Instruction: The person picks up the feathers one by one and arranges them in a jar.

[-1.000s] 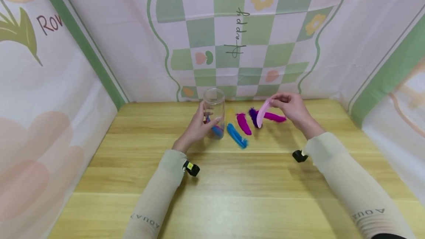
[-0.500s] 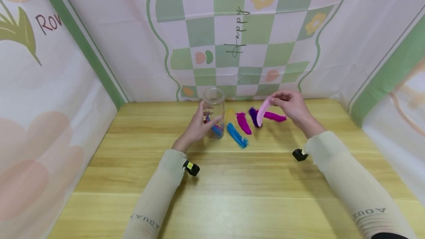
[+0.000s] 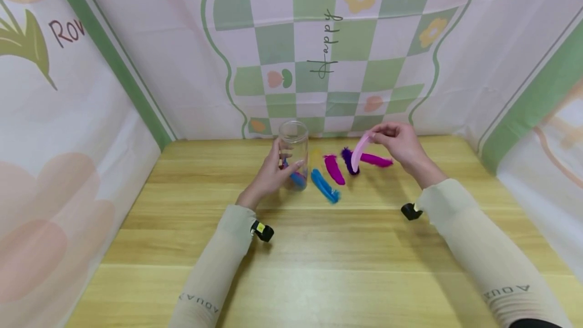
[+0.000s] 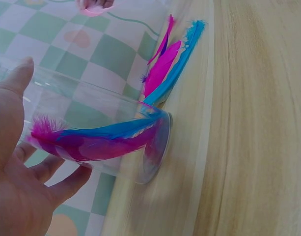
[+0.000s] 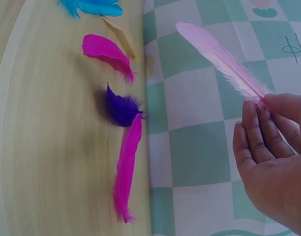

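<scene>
My left hand (image 3: 272, 173) grips a clear glass jar (image 3: 296, 143) that stands upright on the table. Inside the jar, blue and magenta feathers (image 4: 98, 142) lean against the wall near the bottom. Between thumb and fingertips my right hand (image 3: 400, 147) pinches a pale pink feather (image 5: 219, 56) by its fluffy end, held above the table. Under it lie a dark purple feather (image 5: 123, 109) and a magenta feather (image 5: 127, 172) that touch. Another magenta feather (image 3: 334, 169) and a blue feather (image 3: 325, 186) lie between them and the jar.
A yellowish feather (image 5: 122, 37) lies by the back edge of the wooden table (image 3: 291, 272). Behind the table hangs a green-and-white checkered cloth (image 3: 314, 44), close to the jar and feathers. Patterned cloth also hangs at both sides.
My right hand has risen slightly with the pink feather, whose lower tip is a little higher. The left hand and jar stay in place.
</scene>
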Demonstrator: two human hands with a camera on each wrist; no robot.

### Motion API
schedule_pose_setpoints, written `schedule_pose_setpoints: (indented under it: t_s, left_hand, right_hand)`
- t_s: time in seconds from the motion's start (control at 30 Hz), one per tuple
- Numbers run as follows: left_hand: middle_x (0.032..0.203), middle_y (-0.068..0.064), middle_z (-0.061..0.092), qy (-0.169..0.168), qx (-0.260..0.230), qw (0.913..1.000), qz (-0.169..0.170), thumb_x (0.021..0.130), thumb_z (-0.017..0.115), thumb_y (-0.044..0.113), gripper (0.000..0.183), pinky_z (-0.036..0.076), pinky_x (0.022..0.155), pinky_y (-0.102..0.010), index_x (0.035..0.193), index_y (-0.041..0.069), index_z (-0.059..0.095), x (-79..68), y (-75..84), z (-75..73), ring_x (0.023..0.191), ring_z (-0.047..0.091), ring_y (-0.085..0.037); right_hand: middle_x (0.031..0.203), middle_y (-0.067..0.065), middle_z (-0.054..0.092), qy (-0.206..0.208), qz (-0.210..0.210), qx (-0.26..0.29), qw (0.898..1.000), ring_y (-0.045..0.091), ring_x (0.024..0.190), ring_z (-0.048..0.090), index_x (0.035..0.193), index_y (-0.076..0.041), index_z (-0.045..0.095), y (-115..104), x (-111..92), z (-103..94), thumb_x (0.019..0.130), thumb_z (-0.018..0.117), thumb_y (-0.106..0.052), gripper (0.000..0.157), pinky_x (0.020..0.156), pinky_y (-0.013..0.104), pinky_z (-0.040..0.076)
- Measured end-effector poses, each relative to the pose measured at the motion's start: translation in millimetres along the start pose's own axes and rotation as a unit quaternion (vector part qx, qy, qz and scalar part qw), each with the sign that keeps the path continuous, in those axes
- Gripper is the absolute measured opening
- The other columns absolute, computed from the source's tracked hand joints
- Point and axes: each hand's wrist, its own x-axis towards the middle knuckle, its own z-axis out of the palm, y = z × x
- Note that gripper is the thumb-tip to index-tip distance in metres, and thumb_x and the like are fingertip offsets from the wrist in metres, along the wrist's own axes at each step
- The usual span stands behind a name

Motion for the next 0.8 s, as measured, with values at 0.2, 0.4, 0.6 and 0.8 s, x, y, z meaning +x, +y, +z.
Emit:
schedule_pose_setpoints:
  t_s: [0.2, 0.4, 0.6, 0.8]
  left_hand:
    - [0.153, -0.017, 0.042, 0.002, 0.005, 1.0, -0.001, 0.1, 0.068, 0.037, 0.067, 0.05, 0.104, -0.054, 0.151, 0.025, 0.026, -0.3, -1.0, 0.0, 0.136, 0.049, -0.035]
    - [0.153, -0.018, 0.041, 0.001, 0.001, 1.0, -0.001, 0.1, 0.068, 0.037, 0.068, 0.049, 0.104, -0.054, 0.152, 0.026, 0.025, -0.7, -0.3, 0.0, 0.136, 0.048, -0.037]
    - [0.155, -0.018, 0.039, -0.001, 0.0, 1.0, -0.002, 0.1, 0.067, 0.037, 0.07, 0.049, 0.104, -0.055, 0.154, 0.026, 0.024, -0.9, 0.2, 0.0, 0.136, 0.048, -0.036]
    - [0.155, -0.015, 0.04, -0.001, 0.001, 1.0, -0.007, 0.1, 0.068, 0.037, 0.07, 0.049, 0.105, -0.055, 0.154, 0.027, 0.024, -1.4, 1.0, -0.2, 0.136, 0.048, -0.033]
  right_hand:
    - [0.1, -0.004, 0.075, 0.006, -0.002, 0.0, 1.0, 0.005, 0.088, 0.069, 0.125, 0.006, 0.064, -2, 1, 0.6, 0.102, 0.065, -0.014, 0.031, 0.084, 0.017, 0.055]
    - [0.097, -0.008, 0.074, 0.006, -0.01, 0.006, 1.0, 0.004, 0.088, 0.069, 0.126, 0.008, 0.062, -5, 1, -0.7, 0.101, 0.065, -0.011, 0.031, 0.085, 0.016, 0.054]
    - [0.095, -0.01, 0.075, 0.011, -0.021, -0.001, 1.0, 0.004, 0.088, 0.068, 0.124, 0.007, 0.064, -11, -1, -0.6, 0.1, 0.067, -0.012, 0.03, 0.085, 0.017, 0.053]
    - [0.098, -0.007, 0.076, 0.01, -0.025, -0.004, 1.0, 0.004, 0.088, 0.069, 0.125, 0.006, 0.064, -15, -1, -0.4, 0.1, 0.066, -0.011, 0.03, 0.085, 0.016, 0.053]
